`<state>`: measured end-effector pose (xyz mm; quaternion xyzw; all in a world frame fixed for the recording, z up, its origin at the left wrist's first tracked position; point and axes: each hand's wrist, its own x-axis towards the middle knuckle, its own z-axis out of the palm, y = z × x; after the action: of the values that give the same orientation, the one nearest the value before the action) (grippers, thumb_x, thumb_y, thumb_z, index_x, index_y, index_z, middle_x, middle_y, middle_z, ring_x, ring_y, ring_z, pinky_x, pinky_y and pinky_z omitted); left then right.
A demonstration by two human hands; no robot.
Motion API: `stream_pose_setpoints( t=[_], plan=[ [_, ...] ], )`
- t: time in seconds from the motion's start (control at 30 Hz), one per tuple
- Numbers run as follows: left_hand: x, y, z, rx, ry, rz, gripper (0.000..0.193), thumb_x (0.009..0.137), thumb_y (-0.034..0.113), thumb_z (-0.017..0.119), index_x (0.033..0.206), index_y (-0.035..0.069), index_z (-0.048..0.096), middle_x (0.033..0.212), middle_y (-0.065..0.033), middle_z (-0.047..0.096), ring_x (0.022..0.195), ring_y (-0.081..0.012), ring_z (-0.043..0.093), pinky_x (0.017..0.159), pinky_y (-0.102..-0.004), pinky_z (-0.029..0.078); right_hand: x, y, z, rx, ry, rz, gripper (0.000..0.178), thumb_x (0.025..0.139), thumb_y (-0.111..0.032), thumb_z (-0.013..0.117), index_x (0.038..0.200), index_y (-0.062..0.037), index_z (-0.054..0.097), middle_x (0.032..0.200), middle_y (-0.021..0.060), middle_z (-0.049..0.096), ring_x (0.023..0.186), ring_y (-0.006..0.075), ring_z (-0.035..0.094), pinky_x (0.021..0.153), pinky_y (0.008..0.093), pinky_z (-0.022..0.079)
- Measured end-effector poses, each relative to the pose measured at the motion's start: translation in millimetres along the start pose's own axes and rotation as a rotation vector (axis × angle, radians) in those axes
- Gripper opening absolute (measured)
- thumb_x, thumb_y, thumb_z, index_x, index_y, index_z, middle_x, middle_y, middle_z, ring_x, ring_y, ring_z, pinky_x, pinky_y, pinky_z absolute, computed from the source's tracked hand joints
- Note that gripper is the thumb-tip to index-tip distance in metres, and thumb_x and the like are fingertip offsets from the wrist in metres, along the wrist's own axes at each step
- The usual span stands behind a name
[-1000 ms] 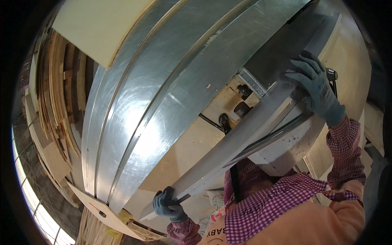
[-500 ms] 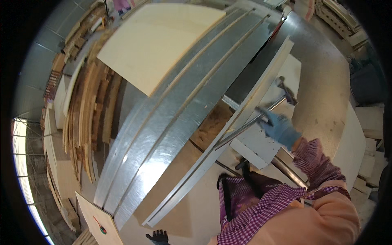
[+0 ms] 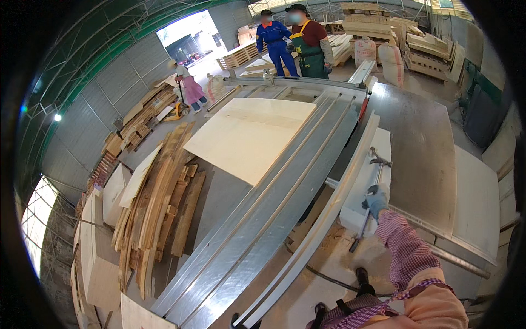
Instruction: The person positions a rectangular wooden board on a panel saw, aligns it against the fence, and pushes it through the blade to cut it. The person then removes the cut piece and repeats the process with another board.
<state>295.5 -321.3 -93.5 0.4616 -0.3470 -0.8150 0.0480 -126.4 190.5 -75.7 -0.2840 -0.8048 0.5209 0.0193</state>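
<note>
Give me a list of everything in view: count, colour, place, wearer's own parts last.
Grooved table: one, silver, centre
Board: one, cream, at the grooved table's left edge
Long rail: one, pale grey, right of the grooved table
Block: one, white, right of the long rail
Hammer: one, grey, in the right hand
Tabletop: one, brownish grey, right
Timber stacks: several, brown and tan, left and background
Sacks: at least three, pale, background
Pallet jack: one, yellow, left background
People: three, in blue, green and pink, background
Shoes: two, black, lower edge
Right sleeve: one, checked pink-purple, lower right
Right hand: one, blue-grey glove, around the hammer's handle
Left hand: not clearly made out
</note>
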Motion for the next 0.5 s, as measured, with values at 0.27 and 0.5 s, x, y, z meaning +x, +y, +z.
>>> stream_pose_setpoints(
  t=[0.27,0.5],
  plan=[
    [47.3,-22.2,-22.1,-0.118,-0.346,0.041,0.053,0.087,0.036,0.060,0.129,0.005,0.050,0.122,-0.0152,0.058,0.104,-0.0330,0.061,0.085,-0.0486,0.055,-72.9,88.1,-139.9,0.038,-0.048,0.006,0.023,0.096,-0.030,0.055,0.099,-0.0066,0.056,0.065,0.0065,0.058,0.048,0.0159,0.055,0.041,0.0295,0.041],
    [42.8,-9.3,-8.9,0.254,0.005,0.098,0.060,0.085,0.055,0.053,0.122,0.009,0.057,0.106,-0.0102,0.067,0.093,-0.0305,0.066,0.077,-0.0444,0.058,-270.0,172.0,-202.2,0.194,-0.287,0.110,0.020,0.092,-0.015,0.060,0.108,-0.0035,0.064,0.068,0.0032,0.061,0.048,0.0095,0.053,0.044,0.0245,0.042]
  ],
)
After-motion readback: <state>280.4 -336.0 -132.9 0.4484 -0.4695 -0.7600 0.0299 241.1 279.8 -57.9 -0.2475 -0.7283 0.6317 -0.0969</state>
